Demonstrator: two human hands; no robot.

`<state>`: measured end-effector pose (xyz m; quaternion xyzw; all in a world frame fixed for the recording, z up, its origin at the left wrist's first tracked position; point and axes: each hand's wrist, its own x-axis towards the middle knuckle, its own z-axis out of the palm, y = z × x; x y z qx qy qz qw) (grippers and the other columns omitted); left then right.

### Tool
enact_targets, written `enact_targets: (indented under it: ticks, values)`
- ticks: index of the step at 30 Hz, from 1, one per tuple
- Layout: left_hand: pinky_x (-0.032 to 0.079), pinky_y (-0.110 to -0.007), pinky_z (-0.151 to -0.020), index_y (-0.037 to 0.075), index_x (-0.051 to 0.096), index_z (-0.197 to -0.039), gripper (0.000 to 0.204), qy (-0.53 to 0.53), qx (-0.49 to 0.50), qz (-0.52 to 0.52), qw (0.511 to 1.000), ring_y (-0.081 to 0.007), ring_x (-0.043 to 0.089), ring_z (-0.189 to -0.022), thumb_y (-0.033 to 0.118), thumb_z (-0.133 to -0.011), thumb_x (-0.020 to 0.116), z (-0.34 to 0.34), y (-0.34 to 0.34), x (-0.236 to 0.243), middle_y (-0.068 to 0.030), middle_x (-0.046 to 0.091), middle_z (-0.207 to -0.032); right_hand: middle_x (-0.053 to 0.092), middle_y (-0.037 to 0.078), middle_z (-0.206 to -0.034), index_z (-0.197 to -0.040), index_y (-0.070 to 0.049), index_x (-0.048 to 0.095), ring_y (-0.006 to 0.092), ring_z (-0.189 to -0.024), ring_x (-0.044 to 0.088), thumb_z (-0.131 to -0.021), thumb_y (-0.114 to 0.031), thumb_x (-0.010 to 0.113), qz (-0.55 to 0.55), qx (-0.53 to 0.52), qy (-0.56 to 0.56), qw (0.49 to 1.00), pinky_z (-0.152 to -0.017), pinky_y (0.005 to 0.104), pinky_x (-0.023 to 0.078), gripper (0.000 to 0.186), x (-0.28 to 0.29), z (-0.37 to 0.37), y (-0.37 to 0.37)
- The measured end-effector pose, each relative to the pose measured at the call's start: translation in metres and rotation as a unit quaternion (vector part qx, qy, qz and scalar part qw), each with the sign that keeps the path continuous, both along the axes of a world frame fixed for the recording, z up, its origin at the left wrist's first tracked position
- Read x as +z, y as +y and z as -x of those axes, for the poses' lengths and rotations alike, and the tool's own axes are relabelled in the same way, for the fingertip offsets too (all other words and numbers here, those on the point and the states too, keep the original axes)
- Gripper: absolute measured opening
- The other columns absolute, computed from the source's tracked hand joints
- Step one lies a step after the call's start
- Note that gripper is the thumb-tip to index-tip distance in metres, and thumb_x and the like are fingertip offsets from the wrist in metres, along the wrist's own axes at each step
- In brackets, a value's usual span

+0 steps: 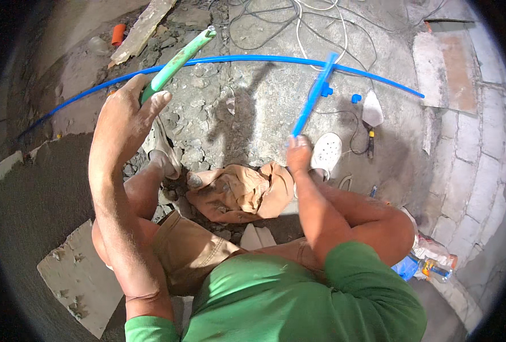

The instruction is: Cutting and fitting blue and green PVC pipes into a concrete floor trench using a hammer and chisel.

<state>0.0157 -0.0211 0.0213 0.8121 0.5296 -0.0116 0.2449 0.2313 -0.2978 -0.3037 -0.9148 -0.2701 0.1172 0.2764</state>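
Note:
My left hand [128, 105] is closed round a green pipe [183, 58], which slants up to the right and has scuffs and a rough far end. In my right hand [299, 153] is the lower end of a short blue pipe [312, 107]. That pipe points up and is slightly blurred; its upper end overlaps a long blue pipe [253, 58] stretched across the floor. A blue pipe fitting [326, 90] shows just beside the short pipe. Another blue fitting [356, 98] lies farther right.
A trowel [372, 109] lies on the right. Loose cables [264, 28] coil at the far side. A crumpled brown paper sack [236, 194] sits between my feet. Rubble, a board [144, 31] and an orange pipe piece [118, 34] are at far left. A block wall [464, 171] stands right.

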Motion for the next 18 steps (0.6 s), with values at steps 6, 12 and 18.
enact_targets:
  ticks: [6, 12, 18]
  values:
    - [0.048, -0.041, -0.064, 0.003, 0.062, -0.104, 0.039, 0.002, 0.000, -0.009, 1.000, -0.0250, 0.063, -0.072, 0.038, -0.086, 0.064, 0.006, 0.000, -0.004, -0.0161, 0.065, -0.078, 0.066, 0.021, -0.093, -0.094, -0.003, 0.067, 0.0353, -0.086, 0.063, -0.082, -0.039, 0.064, 0.071, -0.090, 0.141, 0.983, -0.075, 0.0445, 0.048, 0.038, -0.013, -0.010, -0.030]
    - [0.048, -0.041, -0.066, 0.003, 0.062, -0.105, 0.041, 0.025, -0.001, -0.002, 1.000, -0.0282, 0.064, -0.074, 0.039, -0.086, 0.064, 0.008, 0.003, 0.001, -0.0180, 0.065, -0.081, 0.063, 0.022, -0.109, -0.103, -0.007, 0.068, 0.0369, -0.103, 0.061, -0.083, -0.045, 0.059, 0.421, 0.191, 0.236, 0.855, -0.090, 0.0424, 0.046, 0.044, -0.009, 0.063, -0.025]
    - [0.047, -0.042, -0.068, 0.002, 0.062, -0.108, 0.041, -0.029, 0.003, -0.011, 1.000, -0.0313, 0.064, -0.075, 0.037, -0.086, 0.064, 0.011, 0.001, 0.002, -0.0203, 0.064, -0.082, 0.066, 0.022, -0.097, -0.096, -0.003, 0.066, 0.0366, -0.096, 0.063, -0.086, -0.036, 0.057, 0.138, -0.021, 0.248, 0.959, -0.082, 0.0423, 0.049, 0.036, -0.036, 0.062, -0.008]
